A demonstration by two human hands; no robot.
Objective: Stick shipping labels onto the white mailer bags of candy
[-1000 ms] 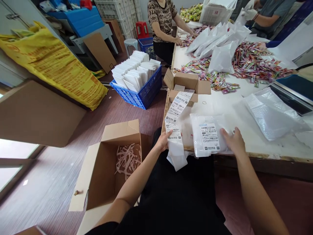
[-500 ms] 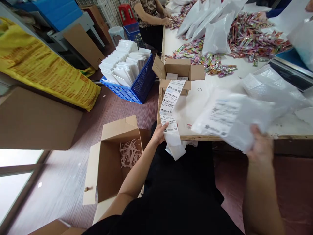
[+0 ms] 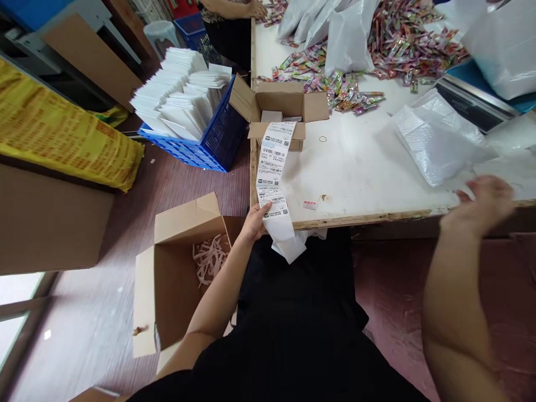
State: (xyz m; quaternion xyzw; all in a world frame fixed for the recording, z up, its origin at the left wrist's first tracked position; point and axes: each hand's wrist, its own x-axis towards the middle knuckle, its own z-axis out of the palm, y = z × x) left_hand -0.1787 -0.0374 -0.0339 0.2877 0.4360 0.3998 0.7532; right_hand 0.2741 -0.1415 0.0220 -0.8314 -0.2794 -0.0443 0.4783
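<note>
My left hand (image 3: 254,222) pinches a strip of printed shipping labels (image 3: 273,162) at the table's front edge. The strip runs up over a small open carton (image 3: 280,102), and its loose end hangs folded below the edge. Slightly blurred, my right hand (image 3: 481,202) is at the front edge on the right, empty, with the thumb apart from the fingers. Just beyond it lie white plastic mailer bags (image 3: 438,134).
A blue crate (image 3: 218,137) of white envelopes stands left of the table (image 3: 355,167). On the floor sits an open carton (image 3: 167,290) holding paper strips (image 3: 209,258). Colourful small packets (image 3: 410,44) and filled white bags (image 3: 349,39) cover the back; a co-worker's arm (image 3: 234,8) shows there.
The labelled white parcel has left my right hand and is out of sight. That hand has moved right and up. My left hand still holds the label strip; the view has shifted.
</note>
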